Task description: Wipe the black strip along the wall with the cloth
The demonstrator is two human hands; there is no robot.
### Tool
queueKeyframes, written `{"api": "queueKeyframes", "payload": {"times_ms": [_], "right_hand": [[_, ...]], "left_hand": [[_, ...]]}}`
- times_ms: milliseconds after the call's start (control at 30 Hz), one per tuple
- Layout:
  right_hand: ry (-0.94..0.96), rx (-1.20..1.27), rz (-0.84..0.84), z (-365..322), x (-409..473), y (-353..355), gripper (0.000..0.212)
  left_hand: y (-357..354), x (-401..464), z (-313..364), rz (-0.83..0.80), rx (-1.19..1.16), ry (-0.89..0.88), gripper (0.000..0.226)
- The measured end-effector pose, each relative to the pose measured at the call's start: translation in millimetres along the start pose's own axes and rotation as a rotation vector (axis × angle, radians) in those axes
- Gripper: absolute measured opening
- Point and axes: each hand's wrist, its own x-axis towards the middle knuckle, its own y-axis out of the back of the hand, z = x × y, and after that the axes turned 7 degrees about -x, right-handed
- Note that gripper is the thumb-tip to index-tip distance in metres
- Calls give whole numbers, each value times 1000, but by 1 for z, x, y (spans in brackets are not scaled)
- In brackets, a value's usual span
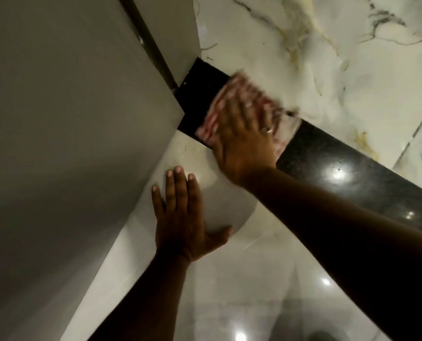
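A glossy black strip runs diagonally from the upper middle to the right edge, between a marble wall and a pale shiny surface. A red-and-white checked cloth lies flat on the strip near its upper end, blurred by motion. My right hand presses flat on the cloth, fingers spread, a ring on one finger. My left hand rests flat and open on the pale surface below the strip, holding nothing.
A grey panel fills the left side and meets the strip's upper end at a corner. White marble wall with dark and gold veins lies beyond the strip. The pale glossy surface reflects ceiling lights.
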Motion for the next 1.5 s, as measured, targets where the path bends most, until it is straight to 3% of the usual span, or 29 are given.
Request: {"api": "queueKeyframes", "payload": {"times_ms": [67,133,200,267,333,400,433,500,600,667,700,767,867,900,967,1000,1133,1233,1333,1467,1500], "right_hand": [[405,-99,-30,32,-29,0,65],[456,-141,-26,81,-46,1,63],[156,-112,6,125,-56,2,66],[-274,-40,20,142,-61,0,68],[-655,38,54,116,-54,-4,70],[-791,140,78,67,-41,-3,69],[-699,146,76,44,-40,-6,67],[-280,87,76,8,-48,-11,64],[271,-28,56,34,-64,-13,62],[474,-104,84,80,-73,-14,59],[470,-123,104,103,-79,-15,58],[189,-76,73,139,-97,-14,61],[-593,46,75,161,-122,-16,66],[-775,75,81,155,-121,-15,68],[-898,140,66,127,-114,-16,68],[-813,136,55,111,-115,-20,67],[46,20,9,79,-146,-26,62],[292,-88,20,135,-161,-22,61],[31,-38,51,187,-178,-22,63],[-767,112,98,195,-193,-27,65],[-887,144,87,185,-192,-27,65]], "left_hand": [[0,-1,1,13,15,-3,126],[1,-1,2,7,34,0,127],[2,1,3,-20,47,15,128],[5,2,5,-35,50,20,128],[5,2,6,-37,55,20,127],[5,1,6,-25,59,17,126],[5,1,6,-16,58,8,126],[4,2,4,8,63,-19,126],[4,0,2,19,65,-42,128],[3,-1,2,18,71,-45,129],[3,-1,2,19,69,-45,129],[3,-1,0,20,54,-40,128],[2,-1,3,23,30,-38,127],[1,-1,3,26,37,-34,126],[2,-2,5,25,51,-17,126],[1,-3,9,15,46,-16,126],[0,-18,44,-76,15,-112,135],[-8,-37,77,-108,-2,-110,139],[-13,-44,88,-129,33,-133,140],[-20,-44,103,-134,64,-173,137],[-21,-43,106,-124,60,-174,136]]}}
